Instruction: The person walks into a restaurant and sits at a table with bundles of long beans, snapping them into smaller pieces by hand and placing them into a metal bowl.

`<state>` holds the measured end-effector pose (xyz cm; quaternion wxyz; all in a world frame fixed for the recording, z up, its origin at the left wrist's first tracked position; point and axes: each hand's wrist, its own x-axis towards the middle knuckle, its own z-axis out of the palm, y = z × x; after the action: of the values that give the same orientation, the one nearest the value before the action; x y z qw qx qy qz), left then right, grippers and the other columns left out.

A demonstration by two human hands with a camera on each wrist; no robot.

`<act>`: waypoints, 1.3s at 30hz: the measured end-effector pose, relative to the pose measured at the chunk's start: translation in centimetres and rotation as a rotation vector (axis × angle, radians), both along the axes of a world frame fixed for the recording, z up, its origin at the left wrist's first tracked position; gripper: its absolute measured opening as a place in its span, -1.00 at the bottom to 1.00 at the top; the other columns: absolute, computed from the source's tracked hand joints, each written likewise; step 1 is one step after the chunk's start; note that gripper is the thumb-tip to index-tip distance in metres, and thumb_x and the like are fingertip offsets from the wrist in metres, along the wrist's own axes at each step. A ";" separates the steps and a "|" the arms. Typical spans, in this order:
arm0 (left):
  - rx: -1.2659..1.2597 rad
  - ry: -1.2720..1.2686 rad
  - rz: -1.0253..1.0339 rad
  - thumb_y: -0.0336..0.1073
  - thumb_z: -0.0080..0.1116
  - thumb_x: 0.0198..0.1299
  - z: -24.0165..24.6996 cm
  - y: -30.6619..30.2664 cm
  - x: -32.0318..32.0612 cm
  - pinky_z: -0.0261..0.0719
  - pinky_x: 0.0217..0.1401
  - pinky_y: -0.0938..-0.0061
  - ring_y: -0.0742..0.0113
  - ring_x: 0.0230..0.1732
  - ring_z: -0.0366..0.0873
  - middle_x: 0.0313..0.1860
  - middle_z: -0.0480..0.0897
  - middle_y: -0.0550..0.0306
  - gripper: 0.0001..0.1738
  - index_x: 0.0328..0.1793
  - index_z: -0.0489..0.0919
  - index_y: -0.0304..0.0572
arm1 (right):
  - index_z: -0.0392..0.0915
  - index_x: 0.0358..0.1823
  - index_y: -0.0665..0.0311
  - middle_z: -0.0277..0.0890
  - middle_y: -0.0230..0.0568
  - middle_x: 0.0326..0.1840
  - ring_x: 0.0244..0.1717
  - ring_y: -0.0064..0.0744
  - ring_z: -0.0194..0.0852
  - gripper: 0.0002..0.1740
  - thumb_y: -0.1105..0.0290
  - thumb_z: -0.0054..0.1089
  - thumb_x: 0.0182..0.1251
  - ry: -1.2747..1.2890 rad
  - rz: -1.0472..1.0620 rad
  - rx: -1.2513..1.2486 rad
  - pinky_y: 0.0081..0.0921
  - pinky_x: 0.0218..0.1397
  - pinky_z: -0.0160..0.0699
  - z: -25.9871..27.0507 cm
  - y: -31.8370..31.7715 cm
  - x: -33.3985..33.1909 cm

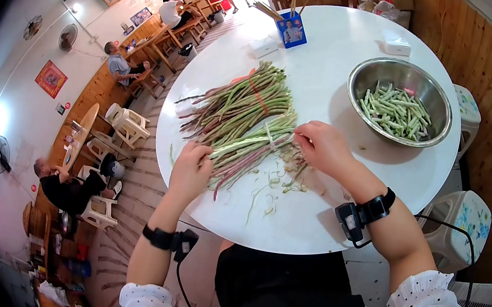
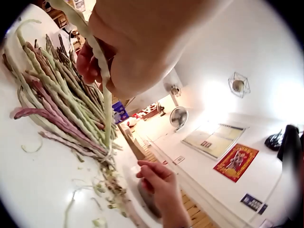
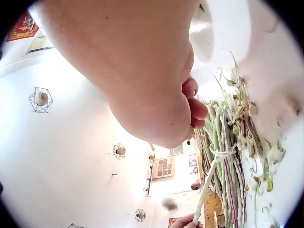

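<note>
In the head view my left hand (image 1: 190, 169) pinches one end of a pale green long bean (image 1: 236, 145). The bean stretches toward the white tie (image 1: 269, 135) of a bundle of green and purple long beans (image 1: 241, 168). Beside the tied end, my right hand (image 1: 323, 148) hovers with loosely curled fingers. No thing shows between its fingers (image 3: 198, 110) in the right wrist view. A larger bundle of darker long beans (image 1: 227, 108), bound with a red band (image 1: 258, 98), lies just beyond.
A steel bowl (image 1: 356, 84) of cut bean pieces (image 1: 395, 110) stands at the right. Bean trimmings (image 1: 279, 185) litter the white round table (image 1: 220, 215). A blue chopstick holder (image 1: 291, 31) stands at the back. Stools (image 1: 458, 225) flank the table; other people sit at the left.
</note>
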<state>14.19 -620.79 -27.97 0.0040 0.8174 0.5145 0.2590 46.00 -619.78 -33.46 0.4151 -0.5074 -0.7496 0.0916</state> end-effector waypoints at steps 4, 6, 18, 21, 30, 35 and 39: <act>-0.317 -0.333 0.027 -0.47 0.08 0.24 0.7 -1.9 -0.6 0.39 -0.38 0.62 0.56 -0.44 0.45 -0.38 0.50 0.26 -0.82 -0.09 0.63 -0.35 | 0.66 0.02 0.24 0.68 -0.15 -0.27 -0.38 -0.33 0.62 -0.70 0.32 0.28 0.30 0.155 0.072 -0.137 -0.43 -0.25 0.57 0.9 -0.4 -0.1; -0.406 -0.414 0.060 -0.48 0.09 0.20 1.4 -3.0 0.2 0.39 -0.25 0.61 0.52 -0.35 0.43 -0.31 0.50 0.17 -0.81 -0.12 0.63 -0.42 | 0.62 0.10 0.29 0.68 -0.22 -0.30 -0.40 -0.50 0.59 -0.65 0.37 0.27 0.32 0.311 0.196 -0.274 -0.51 -0.28 0.54 0.7 -0.3 -0.1; -0.685 -0.593 0.020 -0.45 0.00 0.33 -1.1 -2.9 2.3 0.41 -0.40 0.65 0.56 -0.44 0.47 -0.41 0.56 0.23 -0.76 0.07 0.55 -0.37 | 0.56 0.06 0.42 0.64 -0.27 -0.20 -0.21 -0.57 0.61 -0.70 0.50 0.24 0.32 0.970 0.690 -0.653 -0.61 -0.31 0.66 4.5 -2.3 0.1; -0.585 -0.435 -0.049 -0.43 0.03 0.34 -1.7 -1.8 2.4 0.48 -0.24 0.61 0.48 -0.29 0.54 -0.30 0.59 0.19 -0.74 0.10 0.56 -0.37 | 0.58 0.01 0.41 0.64 -0.26 -0.21 -0.20 -0.54 0.63 -0.75 0.47 0.25 0.35 0.957 0.644 -0.638 -0.60 -0.30 0.69 3.7 -1.7 0.1; -0.282 -0.514 -0.346 -0.32 0.16 0.29 -0.9 -0.2 12.3 0.51 -0.04 0.30 0.06 -0.10 0.58 -0.17 0.61 -0.07 -0.71 0.07 0.60 -0.30 | 0.62 -0.01 0.40 0.65 -0.24 -0.23 -0.25 -0.59 0.61 -0.77 0.46 0.25 0.36 0.761 0.415 -0.397 -0.65 -0.31 0.62 3.0 -1.6 -0.5; -0.017 -0.480 -0.280 -0.37 0.18 0.21 -1.3 0.9 15.2 0.48 -0.16 0.25 0.01 -0.24 0.53 -0.28 0.57 -0.07 -0.73 0.02 0.62 -0.27 | 0.66 -0.03 0.32 0.65 -0.34 -0.33 -0.36 -0.63 0.55 -0.78 0.44 0.27 0.33 0.586 0.207 -0.166 -0.69 -0.38 0.44 2.8 -0.6 0.9; 0.138 -0.398 -0.199 -0.39 0.17 0.19 -2.1 0.7 15.9 0.46 -0.20 0.21 0.02 -0.26 0.53 -0.31 0.56 0.05 -0.84 -0.12 0.64 -0.19 | 0.65 -0.11 0.33 0.65 -0.31 -0.35 -0.33 -0.60 0.58 -0.84 0.46 0.28 0.32 0.470 0.146 -0.140 -0.64 -0.36 0.50 3.7 -1.2 0.7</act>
<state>30.04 -620.08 -30.04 0.0749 0.7954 0.4013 0.4480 46.74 -620.94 -29.80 0.5339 -0.4441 -0.6591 0.2887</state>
